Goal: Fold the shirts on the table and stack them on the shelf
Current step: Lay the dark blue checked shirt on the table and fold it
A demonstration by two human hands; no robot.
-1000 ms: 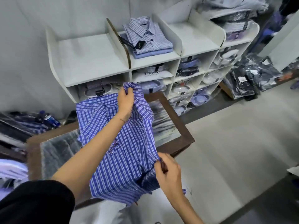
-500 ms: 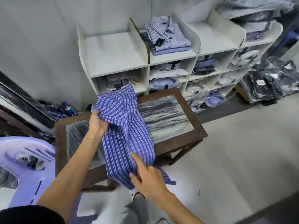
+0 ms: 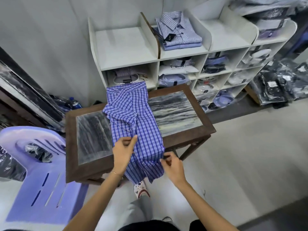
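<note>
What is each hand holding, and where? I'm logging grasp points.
Both pinch the blue checked shirt: left hand at a mid-front fold, right hand at its lower right edge.

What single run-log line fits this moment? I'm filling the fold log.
blue plaid shirt lengthwise on dark wooden table | left hand pinching placket | right hand at hem

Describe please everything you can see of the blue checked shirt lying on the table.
The blue checked shirt looks like thin woven cloth with white lines. It lies lengthwise across the dark wooden table, partly folded into a narrow strip, collar end toward the shelf, and its lower end hangs over the near edge. The left hand pinches a fold at the middle; the right hand is at the hanging edge.
</note>
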